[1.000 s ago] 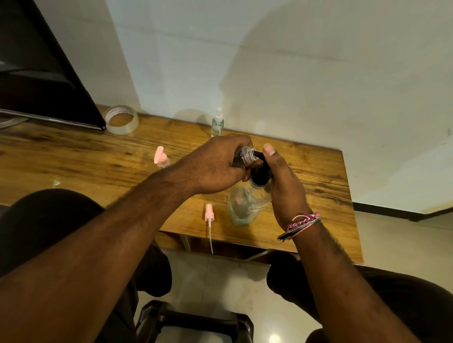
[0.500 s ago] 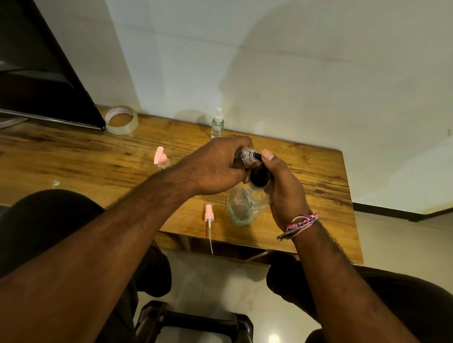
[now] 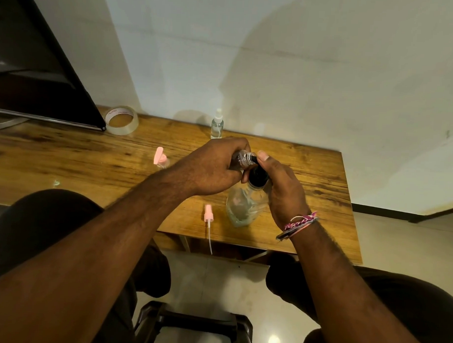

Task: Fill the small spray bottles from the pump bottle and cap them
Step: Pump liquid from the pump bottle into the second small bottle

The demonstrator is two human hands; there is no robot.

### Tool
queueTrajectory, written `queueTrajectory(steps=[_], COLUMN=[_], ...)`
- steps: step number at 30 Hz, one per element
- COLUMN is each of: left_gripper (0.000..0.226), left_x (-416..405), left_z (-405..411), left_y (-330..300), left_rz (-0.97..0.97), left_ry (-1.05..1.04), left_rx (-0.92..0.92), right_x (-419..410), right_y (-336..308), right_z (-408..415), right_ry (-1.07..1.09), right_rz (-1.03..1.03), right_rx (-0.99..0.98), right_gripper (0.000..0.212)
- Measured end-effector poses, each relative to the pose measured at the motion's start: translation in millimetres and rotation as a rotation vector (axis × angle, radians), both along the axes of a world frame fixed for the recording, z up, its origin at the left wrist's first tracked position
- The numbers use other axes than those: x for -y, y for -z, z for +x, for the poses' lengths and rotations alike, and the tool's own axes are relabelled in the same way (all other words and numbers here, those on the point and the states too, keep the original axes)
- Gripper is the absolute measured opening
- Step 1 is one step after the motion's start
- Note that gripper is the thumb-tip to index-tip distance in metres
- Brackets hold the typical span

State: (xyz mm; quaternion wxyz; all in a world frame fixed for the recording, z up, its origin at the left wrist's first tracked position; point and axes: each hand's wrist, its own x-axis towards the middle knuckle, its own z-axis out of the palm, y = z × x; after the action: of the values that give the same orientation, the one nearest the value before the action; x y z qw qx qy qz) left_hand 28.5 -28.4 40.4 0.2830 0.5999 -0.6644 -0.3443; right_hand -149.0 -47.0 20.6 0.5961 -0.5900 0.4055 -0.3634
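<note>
A clear pump bottle with a black pump head stands near the table's front edge. My right hand wraps the pump head, thumb on top. My left hand holds a small clear uncapped spray bottle, tilted with its threaded neck against the pump's spout. A loose pink spray cap with a long dip tube lies left of the pump bottle. Another small bottle with a pink cap stands further left. A capped clear spray bottle stands at the back by the wall.
The wooden table ends at the right near a white wall. A roll of clear tape lies at the back left beside a dark monitor. A dark stool is between my knees.
My right thumb has pressed slightly lower on the pump head. The small bottle stays at the spout; both hands hold nearly the same place.
</note>
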Motion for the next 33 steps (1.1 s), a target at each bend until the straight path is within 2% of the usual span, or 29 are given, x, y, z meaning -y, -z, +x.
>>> queueTrajectory(steps=[5, 10, 14, 21, 28, 33], left_gripper=[0.030, 0.033, 0.034, 0.029, 0.030, 0.028], left_x=[1.0, 2.3, 2.5, 1.9, 2.0, 1.1], left_z=[-2.7, -4.2, -4.5, -4.7, -4.2, -3.1], left_y=[-0.7, -4.5, -5.4, -4.8, -3.9, -2.8], left_rz=[0.001, 0.004, 0.014, 0.028, 0.028, 0.021], left_ry=[0.001, -0.011, -0.012, -0.014, -0.017, 0.001], left_rx=[-0.014, -0.050, -0.053, -0.059, -0.058, -0.038], right_x=[-2.9, -2.6, -0.2, -0.3, -2.1, -1.6], right_y=[2.2, 3.5, 4.6, 4.3, 5.7, 6.5], right_z=[1.9, 1.0, -1.1, -0.6, 3.0, 3.7], right_ry=[0.014, 0.038, -0.011, -0.020, 0.026, 0.024], right_rz=[0.006, 0.072, 0.065, 0.056, 0.070, 0.061], right_rx=[0.001, 0.020, 0.022, 0.027, 0.054, 0.061], right_gripper=[0.060, 0.048, 0.058, 0.059, 0.048, 0.049])
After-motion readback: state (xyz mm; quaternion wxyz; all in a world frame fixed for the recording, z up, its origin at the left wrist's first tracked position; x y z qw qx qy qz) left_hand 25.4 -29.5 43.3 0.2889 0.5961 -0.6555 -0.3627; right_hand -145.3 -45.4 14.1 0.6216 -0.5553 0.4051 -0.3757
